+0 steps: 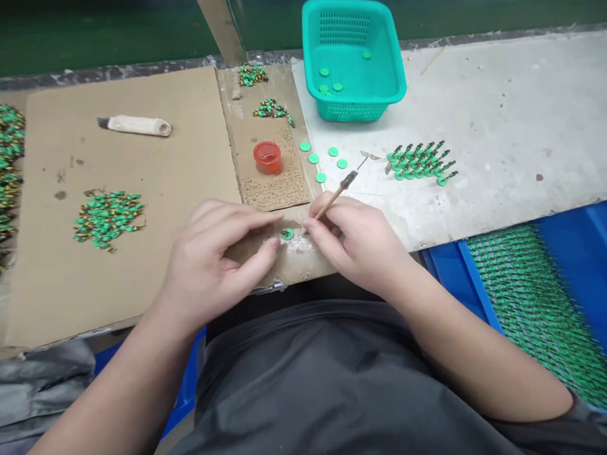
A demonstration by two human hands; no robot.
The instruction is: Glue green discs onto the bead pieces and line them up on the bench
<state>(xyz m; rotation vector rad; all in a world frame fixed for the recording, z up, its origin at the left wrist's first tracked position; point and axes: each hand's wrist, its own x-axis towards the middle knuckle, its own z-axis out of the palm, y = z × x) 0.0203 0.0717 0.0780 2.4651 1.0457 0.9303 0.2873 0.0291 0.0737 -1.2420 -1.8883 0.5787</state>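
In the head view, a small green disc (287, 234) is seen lying flat on the taped cardboard at the near edge of the desk (497, 126), between the two hands. The left hand (213, 262) is curled, its thumb tip pressed to the board just left of the disc, nothing being gripped. The right hand (360, 243) is pinched on a thin brush (339, 189), whose long axis is angled up and right, away from the disc; both hands are about equally near.
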